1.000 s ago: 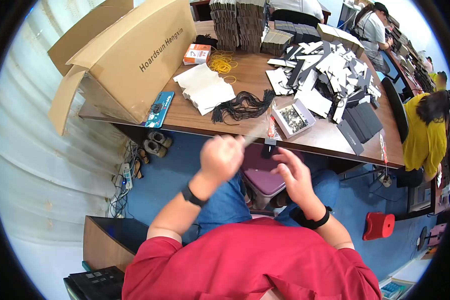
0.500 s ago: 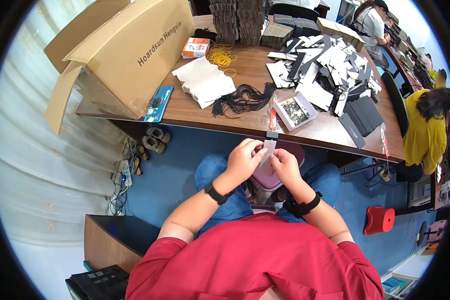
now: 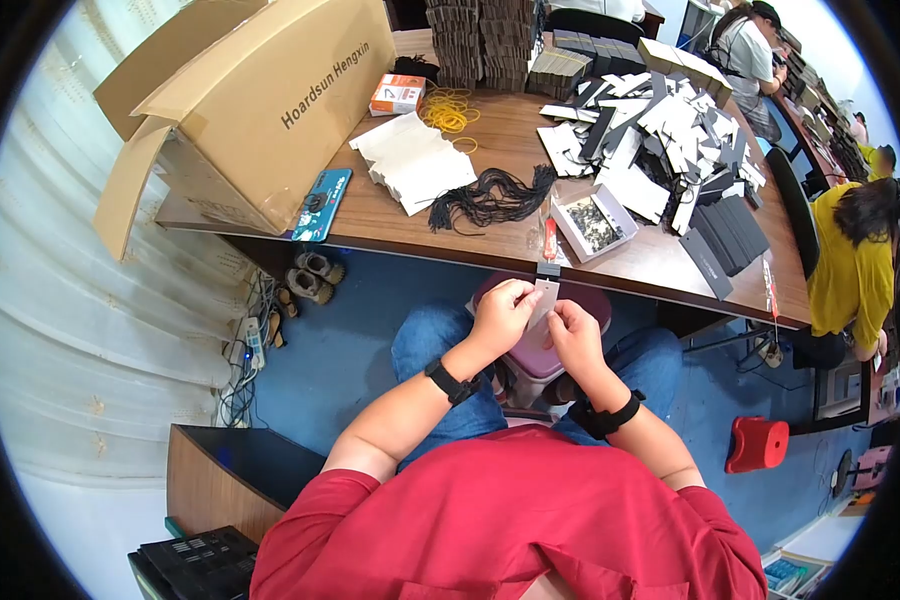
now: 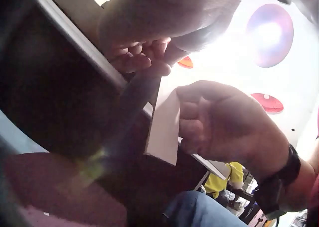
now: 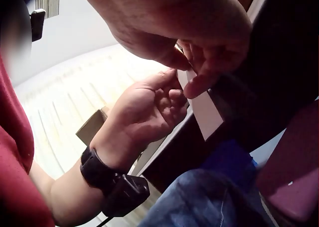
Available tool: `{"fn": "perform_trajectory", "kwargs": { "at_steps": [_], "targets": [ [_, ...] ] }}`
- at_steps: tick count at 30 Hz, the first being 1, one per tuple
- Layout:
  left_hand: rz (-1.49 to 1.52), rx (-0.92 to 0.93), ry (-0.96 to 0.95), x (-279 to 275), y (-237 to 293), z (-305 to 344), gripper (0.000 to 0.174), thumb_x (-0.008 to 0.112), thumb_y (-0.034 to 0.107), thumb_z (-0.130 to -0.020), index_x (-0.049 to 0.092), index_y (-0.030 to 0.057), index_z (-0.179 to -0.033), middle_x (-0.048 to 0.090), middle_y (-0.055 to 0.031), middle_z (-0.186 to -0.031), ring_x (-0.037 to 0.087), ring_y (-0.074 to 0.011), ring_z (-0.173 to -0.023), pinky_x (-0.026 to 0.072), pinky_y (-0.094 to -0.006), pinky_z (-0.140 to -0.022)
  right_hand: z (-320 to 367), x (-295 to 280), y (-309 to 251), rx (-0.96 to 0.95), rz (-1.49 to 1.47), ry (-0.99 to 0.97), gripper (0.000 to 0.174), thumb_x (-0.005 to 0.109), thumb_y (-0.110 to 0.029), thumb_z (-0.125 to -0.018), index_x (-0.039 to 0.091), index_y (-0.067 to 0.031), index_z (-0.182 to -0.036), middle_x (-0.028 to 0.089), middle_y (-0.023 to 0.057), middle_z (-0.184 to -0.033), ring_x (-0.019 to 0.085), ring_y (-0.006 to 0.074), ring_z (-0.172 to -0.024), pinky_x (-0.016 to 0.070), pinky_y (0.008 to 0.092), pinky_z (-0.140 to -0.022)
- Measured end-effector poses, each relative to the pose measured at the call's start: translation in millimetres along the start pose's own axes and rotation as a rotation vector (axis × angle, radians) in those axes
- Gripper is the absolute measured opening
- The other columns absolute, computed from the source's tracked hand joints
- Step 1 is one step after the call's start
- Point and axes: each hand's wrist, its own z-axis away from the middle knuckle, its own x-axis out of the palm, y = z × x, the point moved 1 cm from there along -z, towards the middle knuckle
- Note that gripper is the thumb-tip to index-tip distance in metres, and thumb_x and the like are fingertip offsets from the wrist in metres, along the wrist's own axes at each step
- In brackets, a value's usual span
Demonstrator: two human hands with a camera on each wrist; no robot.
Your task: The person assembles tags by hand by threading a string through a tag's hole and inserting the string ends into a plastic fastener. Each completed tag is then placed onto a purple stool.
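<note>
Card [image 3: 545, 303] sits between left hand [image 3: 503, 320] and right hand [image 3: 576, 335] in head view, fingertips closed on its sides; likely risks are bending from uneven pull, or snagging on the clip [image 3: 548, 270] just beyond if the far end strays. Left wrist view: both hands pinch around the upper part, lower end sticking out past the fingers. Right wrist view: same pinch, free end unsupported, so a loose hold could let it tilt.

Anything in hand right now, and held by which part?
A pale strip: the left hand pinches one long edge, the right hand the opposite long edge.
</note>
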Motion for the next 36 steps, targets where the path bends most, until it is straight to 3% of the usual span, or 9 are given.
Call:
{"fn": "perform_trajectory", "kwargs": {
  "at_steps": [1,4,7,9,13,18,30,33,36],
  "targets": [
    [0.051,-0.006,0.009,1,-4,0,0.015,0.062,0.013,-0.085,0.062,-0.0018,-0.083,0.057,-0.0068,-0.07,0.05,-0.0116,-0.06,0.041,-0.0269,-0.054,0,0,1,0.006,-0.006,-0.004,0.016,0.053,-0.011,-0.088,0.06,0.0035,-0.089,0.059,0.0068,-0.062,0.057,0.011,-0.05,0.046,0.0261,-0.047],
    [-0.056,0.074,0.018,0,-3,-2,0.016,0.063,0.014,-0.086,0.063,-0.0013,-0.081,0.057,-0.0054,-0.07,0.049,-0.0099,-0.059,0.041,-0.0262,-0.054,-2,0,7,0.019,-0.028,-0.014,0.017,0.053,-0.012,-0.089,0.06,0.0033,-0.088,0.059,0.0068,-0.062,0.057,0.0106,-0.05,0.0457,0.0258,-0.047],
    [-0.018,-0.052,0.0,1,-8,-10,0.016,0.065,0.016,-0.084,0.063,0.0001,-0.08,0.058,-0.0061,-0.07,0.051,-0.0112,-0.058,0.0415,-0.0264,-0.053,-9,-1,12,0.056,-0.02,-0.017,0.021,0.054,-0.017,-0.089,0.061,0.0029,-0.084,0.06,0.009,-0.062,0.06,0.0137,-0.052,0.0467,0.0279,-0.048],
    [-0.139,-0.058,-0.008,-1,-2,-13,0.019,0.065,0.02,-0.082,0.063,0.0013,-0.079,0.059,-0.01,-0.072,0.056,-0.0215,-0.061,0.0438,-0.0325,-0.055,-16,-3,15,0.113,0.042,-0.022,0.029,0.055,-0.025,-0.09,0.063,0.0022,-0.082,0.063,0.0135,-0.065,0.064,0.0208,-0.056,0.0494,0.033,-0.051],
    [-0.325,0.062,0.124,-22,15,-15,0.02,0.068,0.023,-0.078,0.063,0.004,-0.075,0.059,-0.0109,-0.072,0.059,-0.0277,-0.064,0.046,-0.0371,-0.057,-13,-7,8,0.157,0.832,-0.149,0.048,0.05,-0.047,-0.087,0.067,-0.0025,-0.081,0.064,0.0233,-0.08,0.063,0.04,-0.081,0.0496,0.0478,-0.071],
    [-0.809,0.27,0.325,-66,18,-39,0.013,0.064,0.015,-0.078,0.063,0.0063,-0.088,0.053,-0.0079,-0.091,0.053,-0.0276,-0.087,0.0479,-0.0378,-0.071,17,-6,7,0.041,0.836,-0.531,0.034,0.058,-0.037,-0.083,0.068,-0.0051,-0.088,0.066,0.017,-0.083,0.064,0.0352,-0.081,0.05,0.043,-0.071],
    [-0.725,0.473,0.147,-79,7,-34,0.006,0.064,0.002,-0.075,0.063,0.0027,-0.081,0.059,-0.0095,-0.086,0.058,-0.0288,-0.08,0.0488,-0.0362,-0.07,23,-25,-66,-0.26,0.511,-0.702,0.024,0.062,-0.027,-0.082,0.064,-0.007,-0.095,0.067,0.013,-0.085,0.064,0.0321,-0.081,0.0496,0.0404,-0.069],
    [-0.696,0.496,0.182,-78,21,-30,0.009,0.066,0.002,-0.073,0.063,0.0037,-0.082,0.06,-0.0084,-0.089,0.06,-0.0276,-0.081,0.0497,-0.0353,-0.07,18,-26,-78,-0.359,0.48,-0.541,0.023,0.062,-0.026,-0.082,0.063,-0.007,-0.095,0.066,0.0129,-0.083,0.064,0.0318,-0.078,0.05,0.0402,-0.067],
    [-0.547,0.525,0.152,-65,64,-16,0.012,0.066,0.0,-0.072,0.064,0.0038,-0.083,0.062,-0.0094,-0.093,0.061,-0.0268,-0.083,0.0496,-0.0341,-0.071,16,-21,-97,-0.354,0.349,-0.115,0.043,0.066,-0.009,-0.076,0.055,-0.0111,-0.117,0.063,0.0112,-0.101,0.064,0.0298,-0.083,0.0517,0.0376,-0.069]
  ]
}}
